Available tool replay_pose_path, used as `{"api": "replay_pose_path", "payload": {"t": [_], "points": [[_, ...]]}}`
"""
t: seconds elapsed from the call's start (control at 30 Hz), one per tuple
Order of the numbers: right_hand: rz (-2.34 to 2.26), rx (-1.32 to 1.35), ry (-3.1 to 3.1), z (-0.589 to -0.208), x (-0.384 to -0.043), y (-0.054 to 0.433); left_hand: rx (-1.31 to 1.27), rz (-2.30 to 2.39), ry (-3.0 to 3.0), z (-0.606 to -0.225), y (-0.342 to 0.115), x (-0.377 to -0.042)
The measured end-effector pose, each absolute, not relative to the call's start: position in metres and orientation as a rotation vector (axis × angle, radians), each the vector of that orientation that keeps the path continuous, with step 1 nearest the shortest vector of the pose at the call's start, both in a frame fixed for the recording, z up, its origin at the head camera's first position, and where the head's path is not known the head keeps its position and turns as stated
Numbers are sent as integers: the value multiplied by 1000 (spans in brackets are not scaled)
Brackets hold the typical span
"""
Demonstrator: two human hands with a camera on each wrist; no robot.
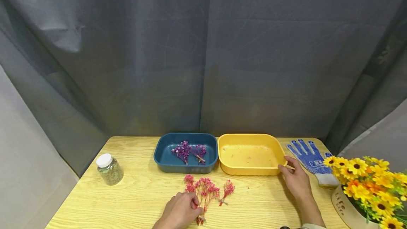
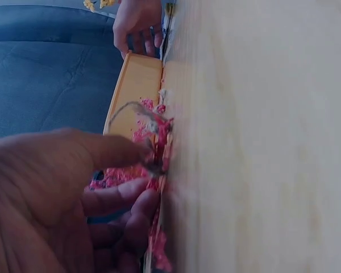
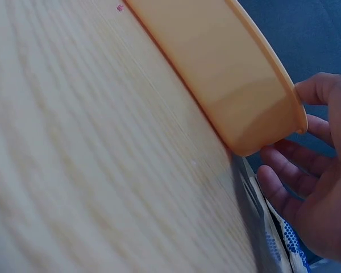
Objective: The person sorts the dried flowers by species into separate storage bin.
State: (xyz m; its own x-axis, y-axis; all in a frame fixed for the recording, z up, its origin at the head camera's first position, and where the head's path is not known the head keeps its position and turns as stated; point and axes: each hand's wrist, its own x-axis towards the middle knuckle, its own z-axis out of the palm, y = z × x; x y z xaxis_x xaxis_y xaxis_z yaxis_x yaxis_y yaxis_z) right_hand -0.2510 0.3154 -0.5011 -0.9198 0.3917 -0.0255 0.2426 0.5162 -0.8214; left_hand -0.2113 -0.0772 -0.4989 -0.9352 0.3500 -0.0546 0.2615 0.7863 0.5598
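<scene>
My left hand (image 1: pixel 182 209) pinches the stems of the pink dried flowers (image 1: pixel 206 186) lying at the front of the table. In the left wrist view, thumb and fingers close about the tied stem end, where a loop of twine (image 2: pixel 125 108) sticks out. A smaller pink bunch (image 1: pixel 228 188) lies just to the right. At the right end of the yellow tray (image 1: pixel 251 171), my right hand (image 1: pixel 295 177) holds the rim, with the thumb on it and the fingers against the outer side. Inside, the tray bears only small specks. Purple dried flowers (image 1: pixel 182 150) lie in the blue tray (image 1: pixel 187 168) beside it.
A white-lidded glass jar (image 1: pixel 111 172) stands at the left. At the right lie a blue-and-white work glove (image 1: pixel 310 156) and a white pot (image 1: pixel 346 207) of yellow artificial flowers (image 1: pixel 365 186). A grey curtain (image 1: pixel 203 63) hangs behind the table (image 1: pixel 133 200).
</scene>
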Motion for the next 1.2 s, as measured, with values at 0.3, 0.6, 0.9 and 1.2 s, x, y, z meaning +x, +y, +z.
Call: {"api": "replay_pose_path", "payload": {"t": [0.3, 0.6, 0.9, 1.2], "points": [[1349, -545, -2579, -500, -250, 314, 346, 817, 2858, -500, -76, -212], [1368, -563, -2573, -501, -252, 314, 247, 1018, 2814, -500, -82, -214], [1350, -560, -2595, -499, -253, 315, 245, 985, 2791, -500, -84, -214], [1347, -559, -2599, -501, -251, 315, 291, 844, 2852, -499, -82, -214]]}}
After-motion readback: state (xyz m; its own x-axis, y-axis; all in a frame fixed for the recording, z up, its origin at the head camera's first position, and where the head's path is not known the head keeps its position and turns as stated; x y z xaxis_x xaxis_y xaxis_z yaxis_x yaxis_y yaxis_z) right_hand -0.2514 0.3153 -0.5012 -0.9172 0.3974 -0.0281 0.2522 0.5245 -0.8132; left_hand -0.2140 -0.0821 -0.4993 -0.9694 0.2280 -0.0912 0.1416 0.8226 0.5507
